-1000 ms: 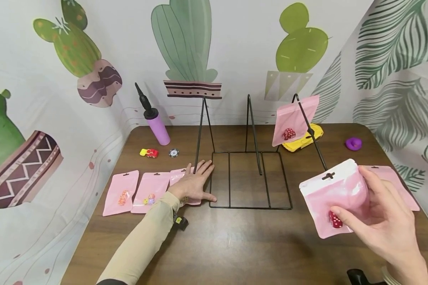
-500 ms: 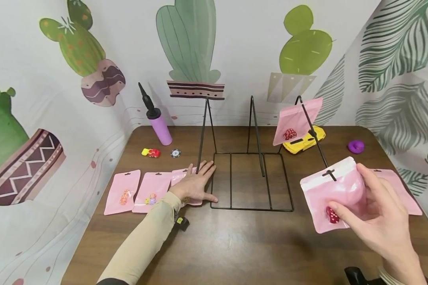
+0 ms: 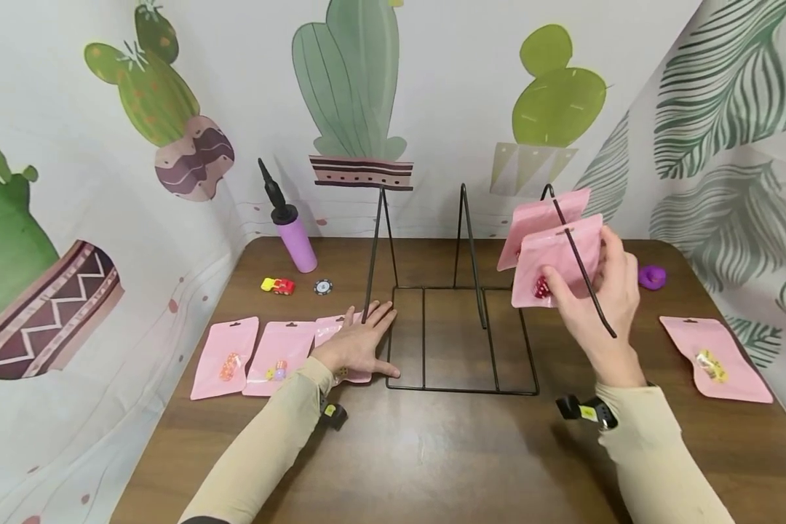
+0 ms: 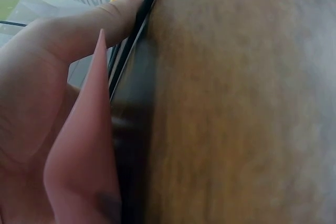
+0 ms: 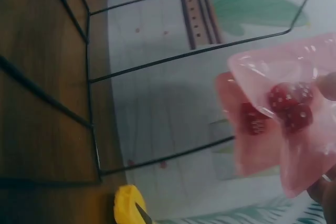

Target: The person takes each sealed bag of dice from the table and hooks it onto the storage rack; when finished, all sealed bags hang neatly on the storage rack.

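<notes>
My right hand (image 3: 605,298) pinches a pink zip bag (image 3: 533,251) by its right side, thumb in front. The right prong of a black wire display rack (image 3: 461,391) passes through the bag's hanging hole. Red dice (image 5: 294,106) show through it in the right wrist view. Behind it, another pink bag with red dice (image 5: 254,119) hangs on the same prong. My left hand (image 3: 356,346) lies with fingers spread at the rack's left base edge, partly over a pink bag (image 3: 327,329). In the left wrist view, that bag (image 4: 84,150) stands up against the hand.
Two pink bags of dice (image 3: 225,356) (image 3: 280,358) lie at left, and a bag with yellow contents (image 3: 717,360) at right. Behind are a purple pump (image 3: 295,244), toy car (image 3: 278,286), poker chip (image 3: 323,287), purple ring (image 3: 651,276) and yellow toy (image 5: 127,203).
My right hand has carried the bag back and left, threading it along the right prong toward the hanging bag. The left hand stays in place.
</notes>
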Action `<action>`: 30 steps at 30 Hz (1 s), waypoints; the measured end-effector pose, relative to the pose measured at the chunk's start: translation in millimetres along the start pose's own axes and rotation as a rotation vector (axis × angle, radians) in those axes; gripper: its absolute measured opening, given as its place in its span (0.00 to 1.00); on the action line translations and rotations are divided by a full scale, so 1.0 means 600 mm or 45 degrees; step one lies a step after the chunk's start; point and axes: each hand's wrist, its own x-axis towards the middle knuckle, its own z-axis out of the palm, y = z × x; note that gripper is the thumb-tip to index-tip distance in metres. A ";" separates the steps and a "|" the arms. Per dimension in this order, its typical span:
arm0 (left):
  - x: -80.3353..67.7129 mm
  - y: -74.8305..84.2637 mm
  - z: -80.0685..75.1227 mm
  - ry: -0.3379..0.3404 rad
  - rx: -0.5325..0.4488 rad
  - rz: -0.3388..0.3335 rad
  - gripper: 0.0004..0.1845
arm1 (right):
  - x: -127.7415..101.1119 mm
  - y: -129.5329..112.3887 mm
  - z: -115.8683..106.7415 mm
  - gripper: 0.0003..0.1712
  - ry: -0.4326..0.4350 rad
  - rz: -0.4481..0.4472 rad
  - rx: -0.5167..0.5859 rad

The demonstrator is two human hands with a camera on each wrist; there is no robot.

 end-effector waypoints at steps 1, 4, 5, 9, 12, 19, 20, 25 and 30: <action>0.000 0.000 0.002 -0.003 -0.003 0.002 0.67 | 0.002 0.011 0.012 0.45 0.015 0.004 -0.027; 0.000 0.000 0.006 -0.003 0.007 0.005 0.67 | 0.009 0.029 0.036 0.46 0.041 0.035 -0.054; 0.001 0.001 0.006 0.000 0.011 0.005 0.67 | 0.010 0.033 0.042 0.46 0.050 0.045 -0.056; 0.001 0.001 0.004 0.022 0.008 0.006 0.66 | 0.016 0.037 0.053 0.46 0.062 0.071 -0.058; 0.000 0.001 0.001 0.032 0.013 0.005 0.66 | 0.018 0.035 0.054 0.46 0.056 0.074 -0.065; 0.000 0.001 0.001 0.012 0.015 0.001 0.66 | 0.015 0.033 0.045 0.46 0.004 0.071 -0.041; 0.001 0.001 0.001 0.008 0.013 -0.001 0.66 | 0.013 0.035 0.043 0.46 -0.005 0.075 -0.035; 0.001 0.001 0.004 -0.003 0.027 -0.011 0.66 | 0.005 0.048 0.038 0.45 -0.057 0.116 -0.009; 0.001 0.001 0.004 0.002 0.021 -0.018 0.66 | -0.004 0.062 0.029 0.44 -0.072 0.109 0.037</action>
